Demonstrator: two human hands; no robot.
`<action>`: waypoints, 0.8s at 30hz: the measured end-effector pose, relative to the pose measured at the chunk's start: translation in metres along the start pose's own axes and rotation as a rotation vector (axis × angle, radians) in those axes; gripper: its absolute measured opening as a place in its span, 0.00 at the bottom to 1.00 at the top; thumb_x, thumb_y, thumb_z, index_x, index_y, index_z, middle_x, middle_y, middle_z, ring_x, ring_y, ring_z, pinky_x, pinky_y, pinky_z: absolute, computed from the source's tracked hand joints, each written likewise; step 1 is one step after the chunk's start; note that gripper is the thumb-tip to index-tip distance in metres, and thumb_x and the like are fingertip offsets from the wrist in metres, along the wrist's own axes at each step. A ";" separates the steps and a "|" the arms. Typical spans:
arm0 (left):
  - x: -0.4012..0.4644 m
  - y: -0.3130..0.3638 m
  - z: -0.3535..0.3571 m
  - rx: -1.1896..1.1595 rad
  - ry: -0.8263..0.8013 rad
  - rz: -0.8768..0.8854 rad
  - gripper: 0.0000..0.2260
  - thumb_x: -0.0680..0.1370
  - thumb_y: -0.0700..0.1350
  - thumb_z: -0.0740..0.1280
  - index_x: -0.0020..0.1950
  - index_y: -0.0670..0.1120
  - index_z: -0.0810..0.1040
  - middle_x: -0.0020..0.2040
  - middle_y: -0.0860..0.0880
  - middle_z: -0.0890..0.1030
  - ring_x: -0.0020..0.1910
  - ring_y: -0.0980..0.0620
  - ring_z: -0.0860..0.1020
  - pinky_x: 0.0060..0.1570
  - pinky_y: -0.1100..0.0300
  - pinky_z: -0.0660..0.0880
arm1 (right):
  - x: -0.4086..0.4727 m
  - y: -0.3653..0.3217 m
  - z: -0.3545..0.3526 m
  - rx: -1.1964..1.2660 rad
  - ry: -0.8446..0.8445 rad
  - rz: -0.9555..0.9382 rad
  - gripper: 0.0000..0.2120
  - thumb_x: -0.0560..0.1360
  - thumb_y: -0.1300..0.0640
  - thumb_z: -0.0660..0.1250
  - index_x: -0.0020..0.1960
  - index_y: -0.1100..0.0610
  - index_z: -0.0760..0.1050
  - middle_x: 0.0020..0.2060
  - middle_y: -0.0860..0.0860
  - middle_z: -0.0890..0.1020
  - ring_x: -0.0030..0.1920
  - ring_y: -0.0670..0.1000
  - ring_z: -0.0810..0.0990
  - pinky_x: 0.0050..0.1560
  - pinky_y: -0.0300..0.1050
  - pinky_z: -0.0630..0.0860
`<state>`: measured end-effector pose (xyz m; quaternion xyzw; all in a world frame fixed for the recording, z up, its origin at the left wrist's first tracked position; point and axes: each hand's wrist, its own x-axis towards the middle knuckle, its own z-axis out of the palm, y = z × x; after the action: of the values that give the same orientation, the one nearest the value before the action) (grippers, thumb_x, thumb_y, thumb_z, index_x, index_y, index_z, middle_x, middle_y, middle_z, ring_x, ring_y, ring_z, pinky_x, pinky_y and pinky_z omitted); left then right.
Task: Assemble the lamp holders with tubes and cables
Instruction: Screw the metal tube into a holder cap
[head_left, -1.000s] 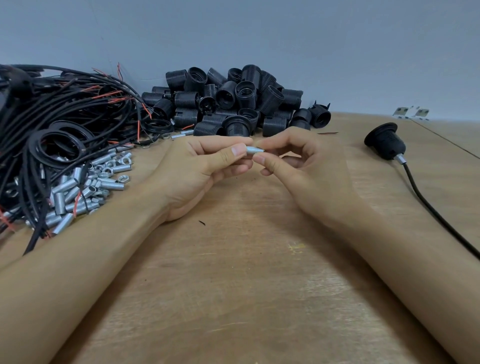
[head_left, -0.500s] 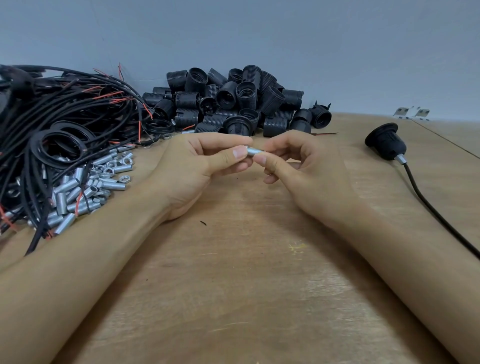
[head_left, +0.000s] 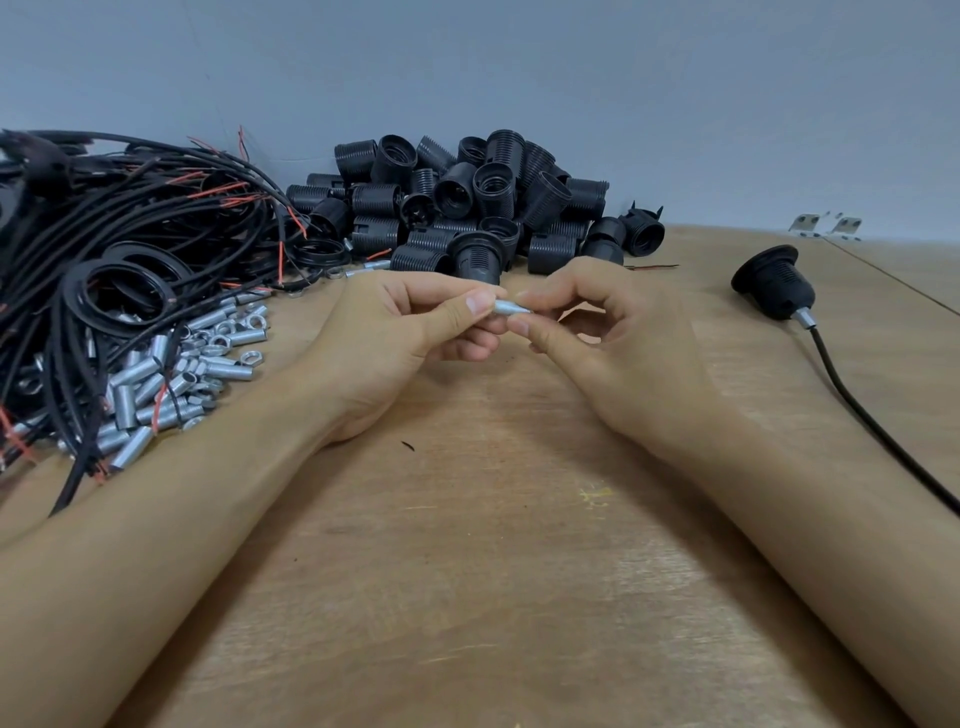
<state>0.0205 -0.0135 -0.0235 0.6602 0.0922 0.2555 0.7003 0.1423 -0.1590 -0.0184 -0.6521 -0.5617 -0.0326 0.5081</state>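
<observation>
A person's left hand (head_left: 415, 332) and right hand (head_left: 597, 332) pinch a small, smooth metal tube (head_left: 511, 307) between thumbs and fingers above the wooden tabletop (head_left: 493, 571). Threading it cleanly likely calls for a steady, straight hold and gentle turning. Ribbed black plastic lamp holders (head_left: 467, 202) lie heaped behind; glossy black cables (head_left: 130, 234) tangle at left over more tubes.

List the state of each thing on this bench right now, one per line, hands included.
left hand: pinching the metal tube.
right hand: fingertips pinching the tube's other end.
metal tube: held off the table between both hands.
finished lamp holder: lying on the table, cable attached.
loose lamp holders: piled by the wall.
cables: tangled heap at left.
spare tubes and nuts: scattered beside the cables.
</observation>
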 end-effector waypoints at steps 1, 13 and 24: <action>0.000 0.000 0.000 -0.029 -0.005 -0.005 0.12 0.72 0.41 0.70 0.52 0.38 0.83 0.45 0.39 0.85 0.42 0.50 0.82 0.43 0.63 0.79 | 0.000 -0.001 0.000 0.020 0.003 0.018 0.06 0.74 0.63 0.74 0.46 0.53 0.79 0.42 0.53 0.83 0.43 0.52 0.83 0.43 0.53 0.81; 0.000 0.000 -0.001 -0.068 -0.027 -0.032 0.10 0.73 0.44 0.70 0.49 0.40 0.86 0.46 0.40 0.86 0.44 0.52 0.83 0.43 0.65 0.79 | 0.000 -0.002 0.000 0.033 0.005 0.018 0.04 0.74 0.63 0.74 0.48 0.62 0.81 0.43 0.54 0.84 0.45 0.52 0.83 0.45 0.52 0.81; 0.001 0.001 -0.002 -0.156 -0.006 -0.018 0.11 0.69 0.34 0.71 0.51 0.38 0.84 0.47 0.42 0.86 0.49 0.48 0.83 0.51 0.60 0.80 | 0.002 -0.006 0.000 0.182 0.001 0.172 0.02 0.75 0.60 0.73 0.46 0.59 0.81 0.36 0.49 0.83 0.35 0.49 0.83 0.36 0.41 0.81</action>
<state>0.0199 -0.0112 -0.0229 0.6036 0.0756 0.2536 0.7521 0.1383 -0.1588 -0.0137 -0.6489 -0.5042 0.0619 0.5665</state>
